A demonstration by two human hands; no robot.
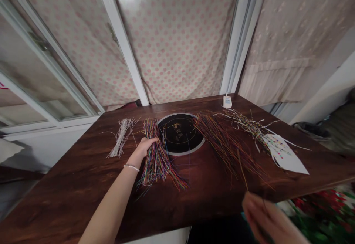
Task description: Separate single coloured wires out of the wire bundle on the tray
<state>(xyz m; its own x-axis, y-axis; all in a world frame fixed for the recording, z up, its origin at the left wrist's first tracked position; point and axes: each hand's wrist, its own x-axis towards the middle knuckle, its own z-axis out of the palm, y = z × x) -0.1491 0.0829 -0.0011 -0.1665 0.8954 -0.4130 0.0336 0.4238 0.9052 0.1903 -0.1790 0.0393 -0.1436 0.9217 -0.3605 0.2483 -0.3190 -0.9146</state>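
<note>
Multicoloured strands (156, 161) are clenched at their top by the left hand (144, 148) on a dark wooden table (83, 199).

The right hand (266, 218) is blurred and cut off at the lower-right corner, so its grip cannot be told. A round black hob (180, 135) is set into the table just beside the clenched bundle; its gold lettering cannot be read. Loose dark strands (227, 144) are spread to its right, white strands (122, 136) lie to the left, and a dotted white sheet (285, 155) lies by the right edge. A white plug (227, 102) is placed at the far edge.
</note>
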